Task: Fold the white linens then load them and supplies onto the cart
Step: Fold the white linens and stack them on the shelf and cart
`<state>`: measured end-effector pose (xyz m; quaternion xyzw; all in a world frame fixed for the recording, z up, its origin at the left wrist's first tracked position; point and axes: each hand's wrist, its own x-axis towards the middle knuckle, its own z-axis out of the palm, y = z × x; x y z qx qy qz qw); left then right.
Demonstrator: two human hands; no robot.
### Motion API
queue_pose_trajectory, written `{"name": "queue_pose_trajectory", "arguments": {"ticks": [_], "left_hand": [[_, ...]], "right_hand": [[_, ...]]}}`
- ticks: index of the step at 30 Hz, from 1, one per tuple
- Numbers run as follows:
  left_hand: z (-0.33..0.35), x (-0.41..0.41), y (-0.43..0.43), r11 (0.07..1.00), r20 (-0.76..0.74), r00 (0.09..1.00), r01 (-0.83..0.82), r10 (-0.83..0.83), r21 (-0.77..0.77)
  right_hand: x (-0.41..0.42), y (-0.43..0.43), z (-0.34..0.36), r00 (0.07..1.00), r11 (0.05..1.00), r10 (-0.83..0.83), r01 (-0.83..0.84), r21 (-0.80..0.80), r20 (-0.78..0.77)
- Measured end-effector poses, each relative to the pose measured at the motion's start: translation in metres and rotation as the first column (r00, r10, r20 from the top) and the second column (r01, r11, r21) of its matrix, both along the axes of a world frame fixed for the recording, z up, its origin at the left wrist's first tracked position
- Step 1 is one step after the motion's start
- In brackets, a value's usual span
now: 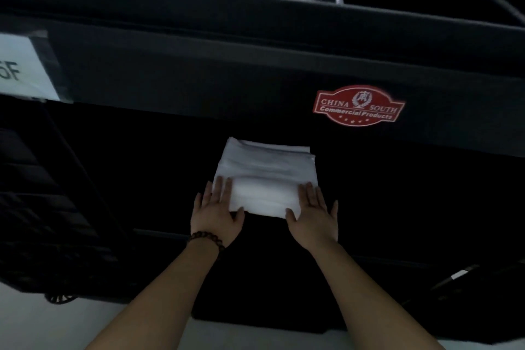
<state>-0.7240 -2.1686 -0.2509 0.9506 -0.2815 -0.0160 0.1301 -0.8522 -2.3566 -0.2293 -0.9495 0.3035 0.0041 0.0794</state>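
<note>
Dim light falls on a black housekeeping cart (199, 71) that fills most of the view, with pale floor (42, 327) showing below it. On the cart's upper panel, a white paper label (20, 68) sits far left of a red oval sticker (359, 105). Below that sticker and a little to its left, inside the dark shelf opening, lies one folded white linen (267, 176). Two bare forearms reach up to it. The left hand (216, 216), with a beaded bracelet (206, 240) at its wrist, rests flat with fingers spread on the linen's left corner. The right hand (314, 219) lies flat and spread on the right corner, gripping nothing.
</note>
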Motion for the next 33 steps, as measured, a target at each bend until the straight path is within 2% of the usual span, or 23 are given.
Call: {"name": "queue_pose_trajectory", "arguments": {"ticks": [3,10,16,23,29,33], "left_hand": [[0.018,-0.018,0.012,0.999,-0.048,0.998,-0.041,0.041,-0.009],[0.086,-0.08,0.043,0.968,-0.149,0.989,-0.044,0.007,-0.246],[0.137,-0.127,0.084,0.933,-0.143,0.99,-0.052,0.0,-0.357],[0.152,-0.152,0.122,0.865,-0.255,0.955,-0.255,0.154,-0.432],[0.144,-0.168,0.169,0.803,-0.306,0.899,-0.422,0.312,-0.42],[0.135,-0.184,0.209,0.713,-0.368,0.818,-0.57,0.443,-0.408]], "right_hand": [[-0.017,0.011,0.021,1.0,0.998,0.009,-0.011,0.059,0.027],[-0.058,0.048,0.075,0.981,0.984,0.041,-0.072,0.16,0.192],[-0.089,0.081,0.117,0.964,0.931,0.058,-0.147,0.334,0.261],[-0.094,0.131,0.139,0.913,0.861,0.095,-0.275,0.429,0.397],[-0.073,0.177,0.134,0.913,0.816,0.256,-0.38,0.436,0.318],[-0.057,0.218,0.128,0.865,0.746,0.408,-0.501,0.438,0.294]]}}
